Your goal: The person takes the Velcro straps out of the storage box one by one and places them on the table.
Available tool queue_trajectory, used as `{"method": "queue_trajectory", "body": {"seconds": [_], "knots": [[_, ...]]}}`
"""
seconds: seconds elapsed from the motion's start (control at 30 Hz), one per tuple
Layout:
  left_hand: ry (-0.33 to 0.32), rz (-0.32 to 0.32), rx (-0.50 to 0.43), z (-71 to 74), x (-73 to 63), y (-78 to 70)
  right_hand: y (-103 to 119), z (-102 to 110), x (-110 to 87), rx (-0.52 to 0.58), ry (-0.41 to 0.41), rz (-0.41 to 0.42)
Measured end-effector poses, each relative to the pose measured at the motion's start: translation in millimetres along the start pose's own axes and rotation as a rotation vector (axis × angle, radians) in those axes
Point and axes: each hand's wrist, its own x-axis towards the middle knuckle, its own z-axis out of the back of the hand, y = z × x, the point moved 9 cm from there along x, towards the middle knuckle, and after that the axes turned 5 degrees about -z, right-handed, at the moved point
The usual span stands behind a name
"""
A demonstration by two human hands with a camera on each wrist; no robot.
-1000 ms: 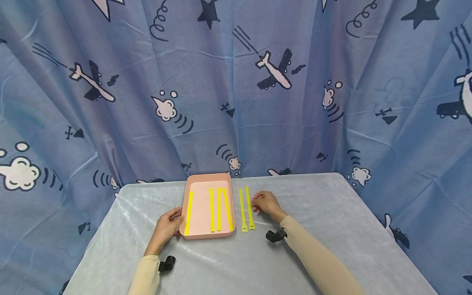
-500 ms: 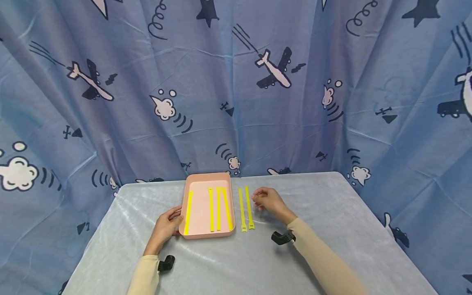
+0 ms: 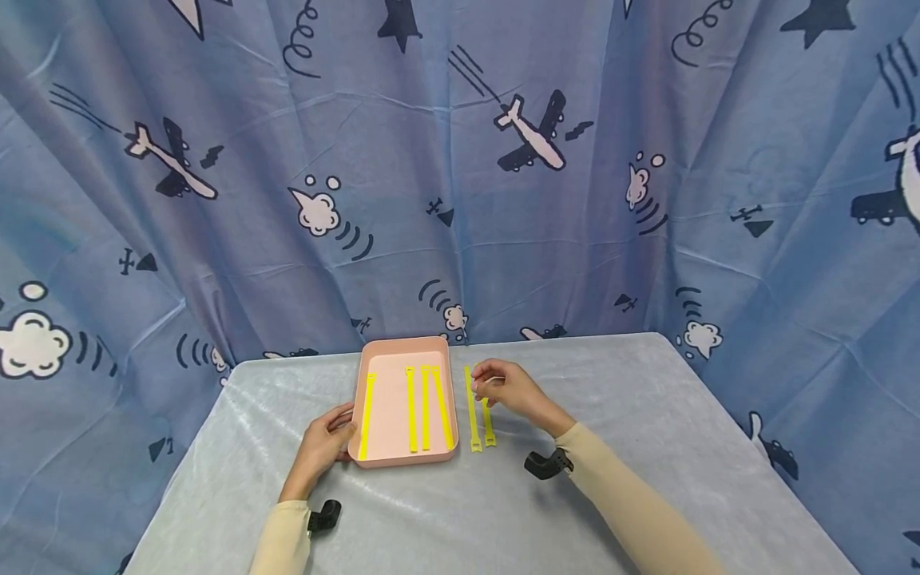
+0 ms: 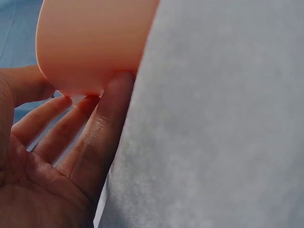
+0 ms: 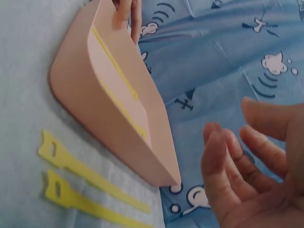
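Note:
A pink tray point(image 3: 390, 411) lies on the table, with several yellow cable ties point(image 3: 412, 411) with slotted heads in it. My left hand point(image 3: 323, 447) holds the tray's left side. In the left wrist view, its fingertips meet the tray wall point(image 4: 95, 42). Two more cable ties lie side by side right of the tray: one nearer it point(image 3: 472, 411), one further right point(image 3: 490, 435). My right hand point(image 3: 513, 391) is above these two, fingers loosely bent, hiding the upper part of the further one. The right wrist view shows nothing between its fingers point(image 5: 216, 156).
A pale grey cloth covers the table point(image 3: 647, 431). Behind it hangs a blue curtain point(image 3: 402, 263) printed with planes and clouds, close to the tray's far end. A black camera is strapped to each wrist.
My right hand first drew slightly right, away from the two loose cable ties, then came back left over them. My left hand and the tray stay put.

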Motion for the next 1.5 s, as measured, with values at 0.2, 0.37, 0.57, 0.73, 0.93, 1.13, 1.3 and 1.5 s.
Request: {"method": "queue_trajectory", "body": {"seconds": [0.2,0.37,0.57,0.73,0.93,1.13,1.3,1.5], "knots": [[0.001,-0.009,-0.012,-0.3,-1.5,0.4,22,-18,-3.4,-0.030,0.072,0.101],[0.000,-0.008,-0.015,0.0,-1.8,0.6,39,-32,-4.5,-0.074,0.088,0.155],[-0.007,0.003,0.000,4.4,-2.8,2.0,57,-54,-4.6,-0.153,0.113,0.248],[-0.006,0.002,0.003,6.7,-3.9,2.5,67,-73,-1.8,-0.248,0.129,0.311],[-0.010,-0.002,0.004,5.9,-2.7,5.2,73,-89,3.9,-0.321,0.149,0.355],[-0.009,0.012,0.010,3.8,0.6,6.6,82,-101,4.9,-0.409,0.154,0.408],[-0.005,0.010,-0.003,2.1,1.7,4.3,88,-112,5.0,-0.520,0.174,0.461],[0.001,-0.005,-0.005,0.8,1.8,1.1,93,-128,6.7,-0.694,0.191,0.543]]}}
